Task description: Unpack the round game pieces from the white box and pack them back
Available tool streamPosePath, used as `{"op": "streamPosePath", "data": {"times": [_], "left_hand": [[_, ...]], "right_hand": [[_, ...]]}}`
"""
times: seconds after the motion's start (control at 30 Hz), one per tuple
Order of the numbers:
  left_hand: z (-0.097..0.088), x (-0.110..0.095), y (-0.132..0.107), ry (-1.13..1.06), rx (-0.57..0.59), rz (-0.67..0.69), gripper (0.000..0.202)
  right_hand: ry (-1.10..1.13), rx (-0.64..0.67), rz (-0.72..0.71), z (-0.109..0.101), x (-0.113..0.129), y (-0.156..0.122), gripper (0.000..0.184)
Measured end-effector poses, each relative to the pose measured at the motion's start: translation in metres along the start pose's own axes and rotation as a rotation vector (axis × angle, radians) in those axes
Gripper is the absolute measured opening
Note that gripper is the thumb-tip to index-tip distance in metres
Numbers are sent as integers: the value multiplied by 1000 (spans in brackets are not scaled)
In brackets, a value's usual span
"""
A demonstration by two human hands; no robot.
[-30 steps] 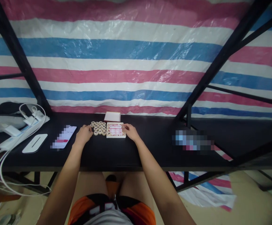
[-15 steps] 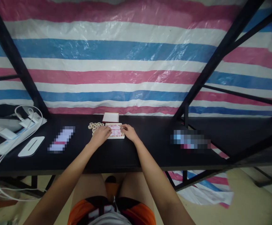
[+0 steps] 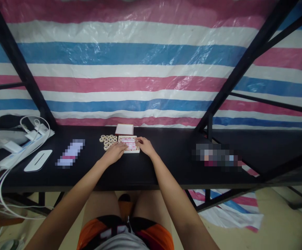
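A small white box (image 3: 133,151) stands on the black tabletop, with a folded sheet with pink lines (image 3: 129,141) lying in it over round pieces. My left hand (image 3: 115,152) reaches over the box's left side. Its fingers are stretched out and lie on the sheet, partly hiding its left end. At the opposite side, my right hand (image 3: 146,146) has its fingers bent around the box's right rim. Just left of the box lie several round Chinese chess pieces (image 3: 110,139) with dark characters. Behind it rests the box lid (image 3: 124,129), its white inside facing up.
A pixelated phone-like object (image 3: 70,153) and a flat white plate with a slot (image 3: 38,160) lie to the left. Beyond them are a power strip (image 3: 26,144) and white cables. A blurred object (image 3: 216,155) is at the right, near the black metal frame (image 3: 210,121).
My left hand has moved from the sheet's left end onto its front left part, with the fingers flatter. More chess pieces show beside it. My right hand stays at the box's right side.
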State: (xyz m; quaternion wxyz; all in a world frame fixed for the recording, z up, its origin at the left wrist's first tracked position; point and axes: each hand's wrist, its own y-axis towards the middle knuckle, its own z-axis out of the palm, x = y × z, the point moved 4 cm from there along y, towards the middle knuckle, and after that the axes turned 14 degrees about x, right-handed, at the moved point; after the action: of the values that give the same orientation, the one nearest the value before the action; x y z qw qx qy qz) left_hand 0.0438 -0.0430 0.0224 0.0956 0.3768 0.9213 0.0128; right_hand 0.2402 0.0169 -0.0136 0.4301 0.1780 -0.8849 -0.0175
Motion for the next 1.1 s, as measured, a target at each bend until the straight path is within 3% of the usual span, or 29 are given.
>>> {"op": "streamPosePath", "data": {"times": [0.23,0.43,0.67,0.8,1.1], "left_hand": [[-7,-7,-6,-85,-61,67,29],[-15,-11,-12,-98,-92,34,27],[-26,22,-26,-35,-176,-203,28],[-25,37,-31,-32,-135,-284,27],[-14,41,-30,-17,-30,-307,24]], "right_hand": [[19,5,6,-1,1,-1,21],[11,13,8,-1,1,-2,21],[25,12,19,-1,0,-3,22],[36,4,9,0,-2,-2,21],[18,16,8,-2,1,-3,22]]}}
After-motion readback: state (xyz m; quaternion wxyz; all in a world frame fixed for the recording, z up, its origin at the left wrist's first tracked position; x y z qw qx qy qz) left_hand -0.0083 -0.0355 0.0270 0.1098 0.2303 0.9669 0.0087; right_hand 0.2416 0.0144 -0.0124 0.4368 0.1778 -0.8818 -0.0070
